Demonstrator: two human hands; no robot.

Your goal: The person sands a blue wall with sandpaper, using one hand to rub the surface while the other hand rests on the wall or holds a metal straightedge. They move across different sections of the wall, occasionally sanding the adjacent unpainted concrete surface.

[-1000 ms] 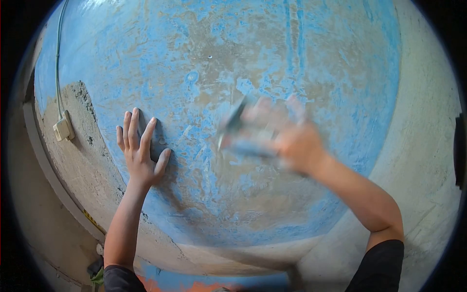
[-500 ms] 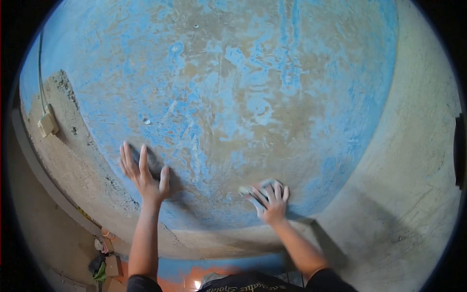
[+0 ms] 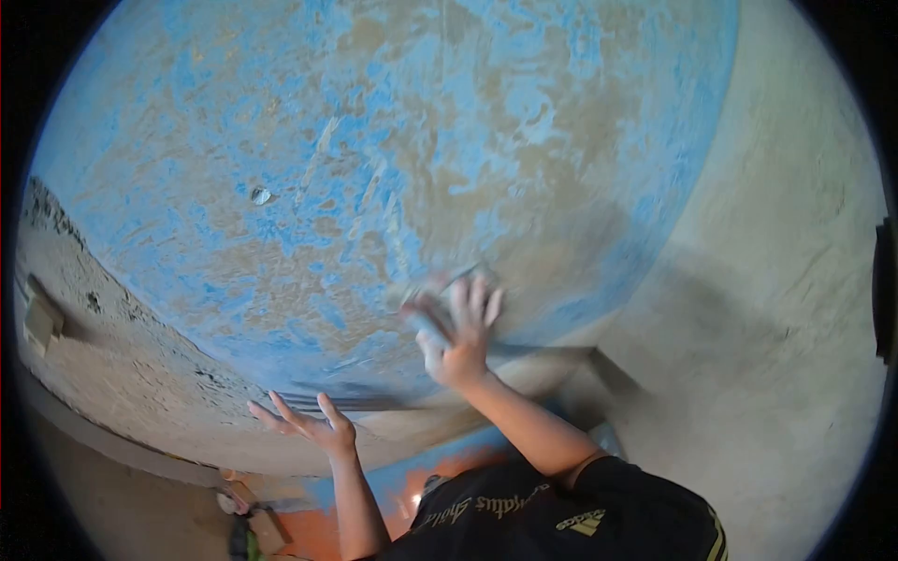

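Note:
A wall [image 3: 524, 187] fills most of the view, its blue paint mottled with bare grey-brown patches. My right hand [image 3: 465, 348] presses a thin greyish piece of sandpaper [image 3: 409, 295] to its lower middle, fingers bent over it. The sheet is blurred by motion and partly hidden under the fingers. To the lower left, my left hand [image 3: 323, 428] is open with its fingers spread and holds nothing. It overlaps the lower border of the blue paint in this view.
A pale electrical socket box [image 3: 42, 318] sits on rough bare plaster at the left. Boxes and small items [image 3: 267, 531] lie on the floor at lower left. Plain grey wall [image 3: 776, 309] adjoins at the right.
My view has shifted and tilted. My left hand has moved down from the blue paint to its lower border. My right hand has moved up and left with the sandpaper.

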